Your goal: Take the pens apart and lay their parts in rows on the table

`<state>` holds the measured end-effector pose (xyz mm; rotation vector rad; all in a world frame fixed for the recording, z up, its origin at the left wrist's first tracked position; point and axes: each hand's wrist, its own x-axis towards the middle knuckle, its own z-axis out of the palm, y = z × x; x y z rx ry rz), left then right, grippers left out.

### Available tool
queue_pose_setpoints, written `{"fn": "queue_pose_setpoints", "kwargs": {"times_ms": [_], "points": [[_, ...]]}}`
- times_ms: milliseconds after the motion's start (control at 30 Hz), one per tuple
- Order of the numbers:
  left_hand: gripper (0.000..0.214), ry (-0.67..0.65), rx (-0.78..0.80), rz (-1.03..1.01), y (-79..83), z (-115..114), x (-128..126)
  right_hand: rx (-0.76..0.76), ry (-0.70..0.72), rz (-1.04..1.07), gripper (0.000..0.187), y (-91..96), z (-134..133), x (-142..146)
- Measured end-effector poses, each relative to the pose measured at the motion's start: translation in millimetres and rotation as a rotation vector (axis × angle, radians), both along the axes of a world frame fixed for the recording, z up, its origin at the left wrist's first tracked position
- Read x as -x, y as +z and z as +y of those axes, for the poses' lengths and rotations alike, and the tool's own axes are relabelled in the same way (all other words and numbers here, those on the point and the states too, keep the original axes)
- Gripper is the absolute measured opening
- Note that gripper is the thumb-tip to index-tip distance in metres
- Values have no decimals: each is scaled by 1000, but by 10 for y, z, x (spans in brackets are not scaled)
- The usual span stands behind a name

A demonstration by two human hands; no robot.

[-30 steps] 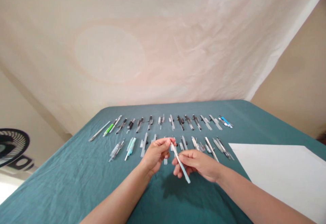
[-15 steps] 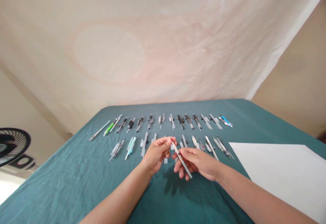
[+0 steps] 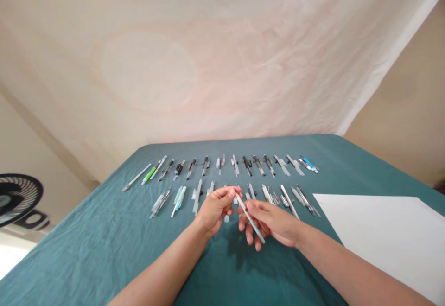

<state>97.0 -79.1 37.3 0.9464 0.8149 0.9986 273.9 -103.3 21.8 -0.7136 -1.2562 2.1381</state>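
A slim, pale pen (image 3: 253,222) slants between my two hands above the cloth. My left hand (image 3: 219,206) pinches its upper end between thumb and fingertips. Partway down the barrel, my right hand (image 3: 267,220) holds it between thumb and index finger, with the other fingers loosely curled beneath. The lower end of the pen points toward me and to the right. Just beyond my hands lies the nearer row of pens and pen parts, including a mint-green pen (image 3: 180,199) and a white pen (image 3: 289,200). My hands hide the middle of that row.
A farther row of pens, mostly dark or clear, crosses the green cloth (image 3: 104,250), with a lime-green pen (image 3: 149,175) at left and a blue one (image 3: 308,164) at right. White paper (image 3: 385,236) lies at right. A black fan (image 3: 19,199) stands left; a pale sheet hangs behind.
The lower end of the pen has swung slightly to the right, and the lower fingers of my right hand have shifted a little. My left hand keeps its pinch.
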Motion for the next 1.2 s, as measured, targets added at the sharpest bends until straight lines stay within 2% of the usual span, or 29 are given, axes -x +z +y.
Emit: {"fn": "queue_pose_setpoints", "kwargs": {"times_ms": [67,200,333,500,667,833,967,1100,1200], "points": [[29,7,4,2,-1,0,0,11,15,-12,33,0,-1,1],[29,7,11,-7,-12,2,-4,3,-3,0,26,6,-2,2],[30,20,10,5,-31,3,-11,45,13,14,34,11,2,0],[29,17,7,1,-45,6,-9,26,2,1,25,14,6,-2],[31,27,10,11,-55,12,0,47,1,6,35,14,5,7],[32,19,18,0,-51,16,0,7,-38,-16,23,-24,17,2],[32,18,15,4,-57,20,-3,14,-27,-23,28,-31,17,8],[34,56,19,-6,-57,41,19,-1,-6,-57,25,-16,11,0],[35,135,13,-33,-45,73,57,-12,-17,-60,23,-7,6,-5]]}}
